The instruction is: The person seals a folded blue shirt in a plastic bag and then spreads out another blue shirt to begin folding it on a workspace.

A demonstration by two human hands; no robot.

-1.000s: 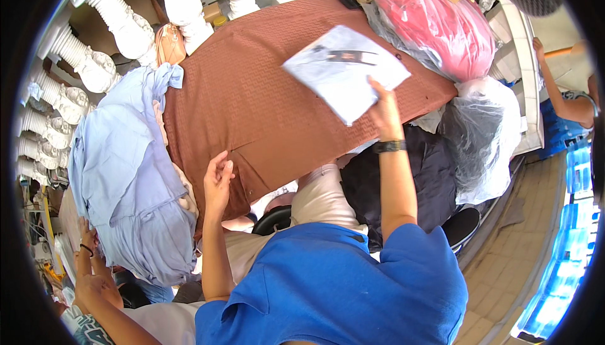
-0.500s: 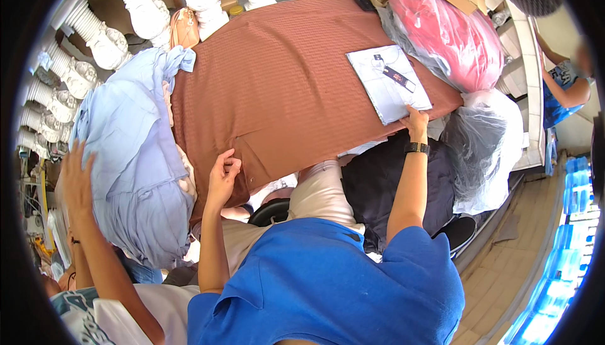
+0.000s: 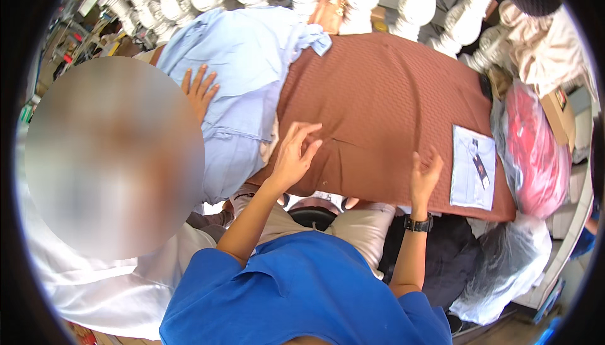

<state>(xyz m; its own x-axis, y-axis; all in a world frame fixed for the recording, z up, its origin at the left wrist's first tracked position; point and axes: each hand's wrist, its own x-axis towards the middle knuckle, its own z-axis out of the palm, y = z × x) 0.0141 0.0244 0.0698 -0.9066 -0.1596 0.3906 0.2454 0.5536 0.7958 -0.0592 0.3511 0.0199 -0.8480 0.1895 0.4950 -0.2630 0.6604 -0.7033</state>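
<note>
Far left: co-worker's hand (image 3: pixel 200 95) flat on blue cloth (image 3: pixel 249 86), a heap at the table's left end. Next, left hand (image 3: pixel 296 155) over brown cover (image 3: pixel 378 99), fingers half curled, thumb apart, nothing held. Right hand (image 3: pixel 426 178) near cover's front edge, fingers loosely bent and parted, also holding nothing; watch (image 3: pixel 418 223) on wrist. Just right of it, not touching, folded shirt (image 3: pixel 471 178) with dark tag, flat on cover's right end. Beyond: red bundle (image 3: pixel 535 156) in clear plastic.
</note>
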